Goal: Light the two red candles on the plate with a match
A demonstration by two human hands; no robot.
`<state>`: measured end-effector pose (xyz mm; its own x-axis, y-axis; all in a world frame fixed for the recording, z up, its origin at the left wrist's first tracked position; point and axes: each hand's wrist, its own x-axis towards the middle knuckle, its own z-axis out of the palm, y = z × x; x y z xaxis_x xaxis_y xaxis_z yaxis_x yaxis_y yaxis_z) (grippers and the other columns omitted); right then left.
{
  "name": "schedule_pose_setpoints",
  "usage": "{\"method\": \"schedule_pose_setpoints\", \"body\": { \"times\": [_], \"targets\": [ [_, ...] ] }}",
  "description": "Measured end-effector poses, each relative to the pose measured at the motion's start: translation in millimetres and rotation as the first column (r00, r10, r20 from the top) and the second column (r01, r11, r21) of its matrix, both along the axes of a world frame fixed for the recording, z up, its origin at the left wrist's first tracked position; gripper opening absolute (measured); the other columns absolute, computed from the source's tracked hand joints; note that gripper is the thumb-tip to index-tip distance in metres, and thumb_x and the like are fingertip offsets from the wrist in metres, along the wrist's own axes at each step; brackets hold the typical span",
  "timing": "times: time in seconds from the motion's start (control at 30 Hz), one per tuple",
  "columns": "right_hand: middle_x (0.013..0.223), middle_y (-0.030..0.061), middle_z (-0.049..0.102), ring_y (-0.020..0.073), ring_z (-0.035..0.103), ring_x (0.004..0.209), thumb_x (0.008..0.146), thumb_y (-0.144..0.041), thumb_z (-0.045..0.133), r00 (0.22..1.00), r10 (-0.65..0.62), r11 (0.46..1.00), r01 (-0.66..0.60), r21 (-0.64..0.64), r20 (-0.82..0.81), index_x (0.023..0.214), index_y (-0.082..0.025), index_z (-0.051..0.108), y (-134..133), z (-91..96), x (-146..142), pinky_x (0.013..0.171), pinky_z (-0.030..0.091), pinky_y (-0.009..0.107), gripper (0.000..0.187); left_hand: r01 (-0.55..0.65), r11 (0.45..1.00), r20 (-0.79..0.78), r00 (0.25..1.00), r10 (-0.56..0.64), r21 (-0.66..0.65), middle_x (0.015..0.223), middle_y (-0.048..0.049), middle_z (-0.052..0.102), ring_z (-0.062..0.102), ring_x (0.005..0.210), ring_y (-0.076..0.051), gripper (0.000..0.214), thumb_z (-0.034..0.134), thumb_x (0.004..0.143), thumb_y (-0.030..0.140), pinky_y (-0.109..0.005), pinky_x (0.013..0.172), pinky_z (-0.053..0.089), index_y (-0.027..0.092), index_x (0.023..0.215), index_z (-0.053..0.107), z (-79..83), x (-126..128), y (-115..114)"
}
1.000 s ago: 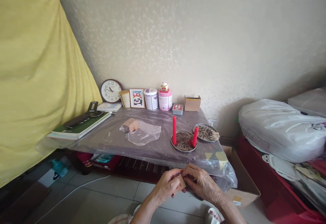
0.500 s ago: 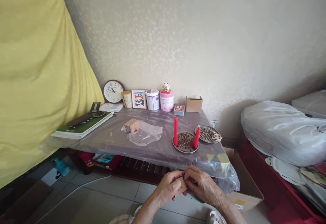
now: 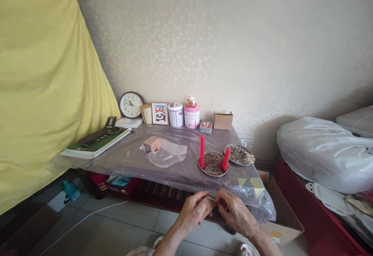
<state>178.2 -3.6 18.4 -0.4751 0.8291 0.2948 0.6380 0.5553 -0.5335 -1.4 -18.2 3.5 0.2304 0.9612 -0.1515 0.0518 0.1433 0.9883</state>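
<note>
The left hand (image 3: 190,214) is gripping a small tan box (image 3: 207,206), probably a matchbox, though the fingers are covering most of it and no print is showing. The right hand (image 3: 234,213) is sitting just beside it with fingertips pinched narrow at the box's end; a thin stick seems to be lying between them, but it is too small to be sure. Both hands are hovering in front of the near edge of the low table (image 3: 131,159), which is lying under a clear plastic sheet. Both forearms are being cut off by the bottom edge.

On the table, 2 red candles (image 3: 202,150) are standing on a round metal tray (image 3: 212,164); the right one is leaning. A second tray (image 3: 239,155) just behind is holding a bundle of thin sticks. A crumpled plastic bag (image 3: 164,152) is half hiding a brownish block. The labels on the tins (image 3: 176,114) by the wall are unreadable.
</note>
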Motion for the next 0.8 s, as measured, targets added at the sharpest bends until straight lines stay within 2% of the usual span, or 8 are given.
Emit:
{"method": "schedule_pose_setpoints", "body": {
  "times": [0.13,0.3,0.43,0.63,0.8],
  "targets": [
    [0.087,0.0054,0.063,0.0174,0.061,0.074,0.086,-0.017,0.041,0.986,-0.044,0.999,0.045,0.002,-0.159,0.095,-0.020,0.060,6.0,4.3,2.5,0.068,0.048,0.029,0.021,-0.103,0.992,0.111,0.988,0.111,-0.069,0.069,-0.0082,0.072,0.061,0.063,-0.018,0.055,0.044,0.072,0.031,-0.023,0.047,0.032,0.010,0.122,0.055,10.1,-3.2,2.0],
    [0.069,0.0005,0.060,0.0155,0.057,0.061,0.083,-0.031,0.050,0.923,-0.182,0.980,0.142,-0.139,-0.338,0.082,-0.019,0.061,7.0,6.1,-0.3,0.057,0.046,0.025,0.017,-0.139,0.977,0.195,0.966,0.169,-0.160,0.071,-0.0071,0.073,0.053,0.054,-0.015,0.060,0.044,0.073,0.033,-0.022,0.045,0.023,0.014,0.130,0.048,12.9,-6.9,1.6],
    [0.068,-0.0010,0.058,0.0130,0.053,0.059,0.082,-0.033,0.054,0.857,-0.210,0.965,0.104,-0.241,-0.471,0.080,-0.018,0.058,3.2,2.8,-9.0,0.054,0.043,0.022,0.015,-0.131,0.975,0.329,0.926,0.186,-0.182,0.073,-0.0058,0.071,0.057,0.061,-0.016,0.062,0.049,0.072,0.032,-0.023,0.047,0.028,0.015,0.132,0.043,8.4,-5.4,1.9],
    [0.070,-0.0004,0.058,0.0128,0.051,0.061,0.081,-0.033,0.054,0.838,-0.167,0.959,0.016,-0.282,-0.519,0.077,-0.019,0.054,-3.7,6.2,-24.7,0.059,0.043,0.023,0.015,-0.141,0.975,0.401,0.894,0.199,-0.169,0.081,-0.0046,0.069,0.055,0.059,-0.013,0.054,0.053,0.072,0.031,-0.022,0.047,0.032,0.018,0.124,0.048,6.2,-5.1,1.9],
    [0.070,-0.0008,0.057,0.0132,0.052,0.062,0.079,-0.036,0.058,0.824,-0.165,0.965,0.020,-0.263,-0.542,0.075,-0.019,0.055,-4.6,4.4,-29.4,0.060,0.044,0.024,0.018,-0.171,0.971,0.444,0.866,0.229,-0.168,0.083,-0.0022,0.068,0.056,0.059,-0.012,0.044,0.057,0.072,0.030,-0.022,0.047,0.035,0.021,0.115,0.052,4.9,-7.0,1.5]
  ]
}}
